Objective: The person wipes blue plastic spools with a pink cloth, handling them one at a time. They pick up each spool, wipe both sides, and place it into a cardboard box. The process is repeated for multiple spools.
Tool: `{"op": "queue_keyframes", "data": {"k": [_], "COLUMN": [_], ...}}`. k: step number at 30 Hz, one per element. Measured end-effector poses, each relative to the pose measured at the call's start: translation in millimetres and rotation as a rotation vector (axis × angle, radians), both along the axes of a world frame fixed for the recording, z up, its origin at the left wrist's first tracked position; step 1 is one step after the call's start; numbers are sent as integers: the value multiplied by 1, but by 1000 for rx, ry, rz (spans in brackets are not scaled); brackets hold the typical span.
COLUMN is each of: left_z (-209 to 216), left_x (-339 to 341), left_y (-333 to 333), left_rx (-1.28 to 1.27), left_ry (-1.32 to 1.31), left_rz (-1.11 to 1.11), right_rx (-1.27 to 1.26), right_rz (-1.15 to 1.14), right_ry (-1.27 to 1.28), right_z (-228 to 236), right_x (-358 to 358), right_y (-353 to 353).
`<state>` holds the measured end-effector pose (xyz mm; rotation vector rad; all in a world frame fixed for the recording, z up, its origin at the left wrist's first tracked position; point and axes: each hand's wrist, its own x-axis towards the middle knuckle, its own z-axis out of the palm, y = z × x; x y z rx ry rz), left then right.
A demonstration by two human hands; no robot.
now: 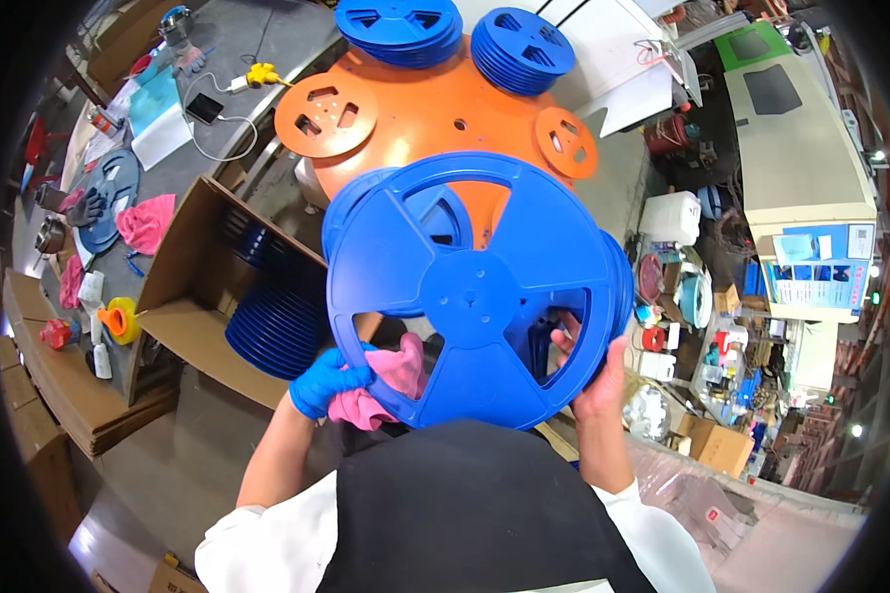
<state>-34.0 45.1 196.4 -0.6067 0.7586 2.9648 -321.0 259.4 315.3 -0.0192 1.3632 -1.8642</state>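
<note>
A large blue plastic reel disc with wide cut-outs is held up in front of my body. My left hand, in a blue glove, is closed on a pink cloth at the disc's lower left rim. On the other side my bare right hand grips the lower right rim, some fingers showing through a cut-out. Behind this disc, more blue discs stand partly hidden on a round orange table.
Stacked blue reels and flat orange discs lie on the orange table. To the left, an open cardboard box holds several blue discs. Beyond it stands a cluttered grey workbench. A beige machine is at the right.
</note>
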Motion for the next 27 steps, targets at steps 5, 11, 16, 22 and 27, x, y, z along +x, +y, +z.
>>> {"op": "queue_keyframes", "data": {"k": [5,11,16,22,27], "left_z": [-3,6,35,64,61], "left_x": [-17,-1,-44,-116,-115], "left_y": [-3,-16,8,25,51], "left_rx": [26,-159,-1474,-2108,-1977], "left_ry": [-130,-326,-261,-224,-147], "left_rz": [-101,125,560,114,43], "right_rx": [5,-64,-125,-154,-137], "right_rz": [-48,-68,-53,-15,-32], "right_ry": [-3,29,-1,-2,13], "right_z": [5,10,10,16,16], "right_x": [-1,4,4,5,5], "right_y": [11,26,36,40,50]}}
